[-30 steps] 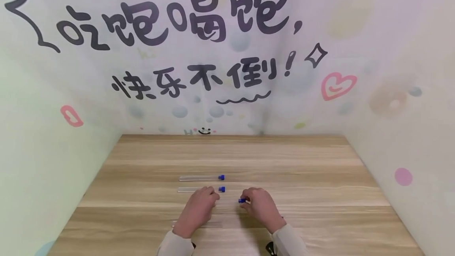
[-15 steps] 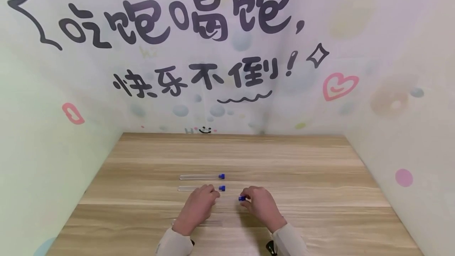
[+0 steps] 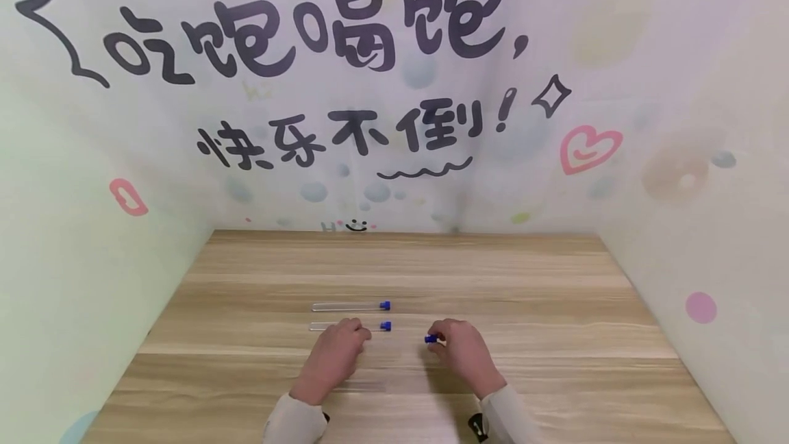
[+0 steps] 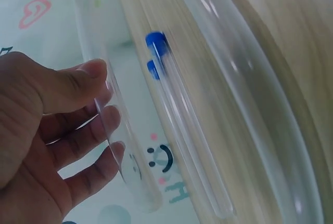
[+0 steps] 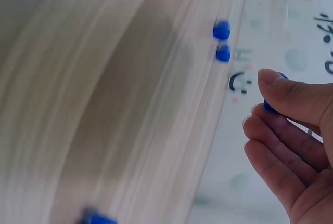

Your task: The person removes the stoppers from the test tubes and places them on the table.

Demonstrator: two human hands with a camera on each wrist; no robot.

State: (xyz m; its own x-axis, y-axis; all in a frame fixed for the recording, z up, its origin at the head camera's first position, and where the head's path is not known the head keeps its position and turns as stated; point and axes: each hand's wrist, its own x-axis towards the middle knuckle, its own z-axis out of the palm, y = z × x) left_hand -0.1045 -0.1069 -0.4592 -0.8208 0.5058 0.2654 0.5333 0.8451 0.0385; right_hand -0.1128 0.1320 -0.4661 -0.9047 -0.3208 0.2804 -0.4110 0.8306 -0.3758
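Note:
In the left wrist view my left hand (image 3: pixel 330 362) holds a clear, uncapped test tube (image 4: pixel 132 156) between thumb and fingers. My right hand (image 3: pixel 466 356) pinches a small blue stopper (image 3: pixel 430 339) between thumb and forefinger, to the right of the left hand. The right wrist view shows this stopper partly covered by the thumb. Beyond the left hand lie two clear tubes with blue stoppers, a far tube (image 3: pixel 345 307) and a nearer tube (image 3: pixel 319 327), side by side. The left hand overlaps part of the nearer one in the head view.
Another clear tube (image 4: pixel 250 89) lies on the wooden table (image 3: pixel 555 279) by the left wrist. A further blue stopper (image 5: pixel 99 219) shows low in the right wrist view. A printed white backdrop (image 3: pixel 296 204) stands behind the table, with pale walls at both sides.
My hands have drawn slightly apart: the left one a little to the left, the right one to the right with the blue stopper. The two capped tubes stay where they were.

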